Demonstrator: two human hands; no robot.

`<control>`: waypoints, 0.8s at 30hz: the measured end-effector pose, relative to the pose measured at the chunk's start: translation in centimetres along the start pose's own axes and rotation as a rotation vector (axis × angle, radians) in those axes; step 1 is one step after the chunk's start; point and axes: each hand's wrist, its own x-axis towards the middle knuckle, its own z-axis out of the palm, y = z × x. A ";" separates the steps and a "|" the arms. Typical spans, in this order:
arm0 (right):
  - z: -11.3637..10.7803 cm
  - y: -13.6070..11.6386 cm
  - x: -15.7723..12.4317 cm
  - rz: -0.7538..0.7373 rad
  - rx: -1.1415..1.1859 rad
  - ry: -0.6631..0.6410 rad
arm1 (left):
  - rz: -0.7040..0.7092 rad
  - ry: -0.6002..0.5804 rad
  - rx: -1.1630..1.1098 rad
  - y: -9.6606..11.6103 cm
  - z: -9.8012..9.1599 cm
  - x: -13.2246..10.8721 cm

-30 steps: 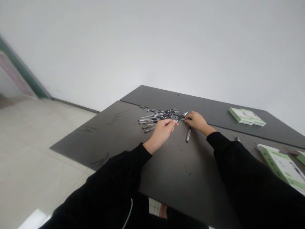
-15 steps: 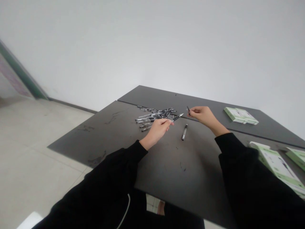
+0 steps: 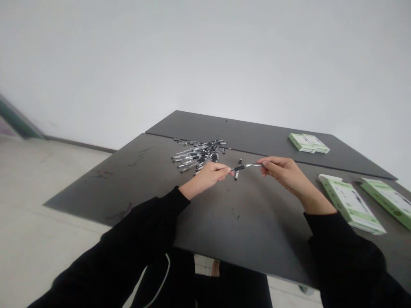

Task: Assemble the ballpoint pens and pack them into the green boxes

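My left hand (image 3: 210, 174) pinches the rear end of a black pen (image 3: 244, 167) held level above the dark table (image 3: 160, 184). My right hand (image 3: 282, 171) is closed on the pen's pointed front end, where a small dark piece may sit between the fingers. A single pen (image 3: 238, 164) lies on the table just behind the held one. A heap of several black and clear pens (image 3: 197, 153) lies beyond my left hand.
Two green and white boxes (image 3: 308, 143) lie at the table's far right. Two more green boxes (image 3: 351, 204) (image 3: 387, 197) lie near my right forearm. The table's front edge runs just above my lap; pale floor lies to the left.
My right hand picked a small dark piece off the table, lifted it, then came down to meet the pen's tip. Both hands drew nearer to me. The loose pen stayed on the table.
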 end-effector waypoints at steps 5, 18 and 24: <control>0.5 0.2 -0.3 -0.050 -0.144 -0.006 | -0.027 -0.023 0.021 -0.2 -0.1 0.0; 0.7 0.0 -0.5 -0.099 -0.181 0.029 | -0.025 0.003 0.009 0.5 -0.9 -0.1; 1.6 -0.2 -0.7 -0.106 -0.299 -0.060 | -0.009 -0.049 0.089 0.3 -0.8 -0.1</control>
